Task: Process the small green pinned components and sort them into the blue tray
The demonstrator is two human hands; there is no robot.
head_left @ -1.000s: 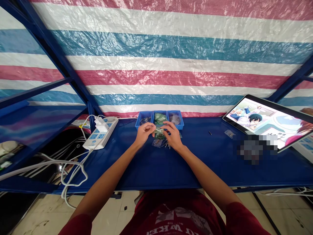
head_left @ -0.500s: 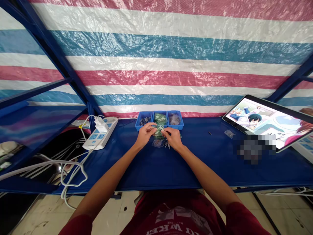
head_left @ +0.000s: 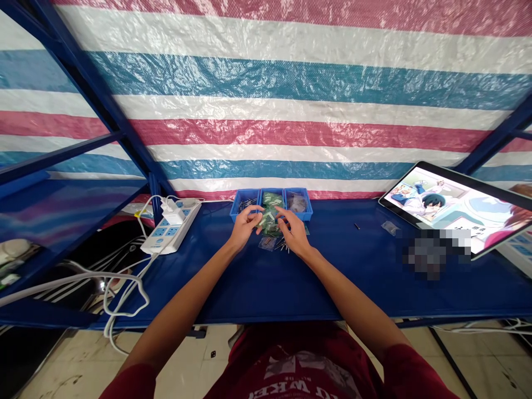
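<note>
Green circuit-board packet (head_left: 268, 223) | glossy clear plastic | between left hand (head_left: 247, 224), right hand (head_left: 293, 228)

White power strip (head_left: 170, 227) sat left on the blue desk (head_left: 233, 288); cartoon-lit tablet (head_left: 453, 208) right; striped tarpaulin (head_left: 266, 83) hung behind.

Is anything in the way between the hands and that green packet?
No, nothing visible is in the way. The green packet sits right between the left hand and the right hand. The blue divided bin is behind it, not between them.
</note>
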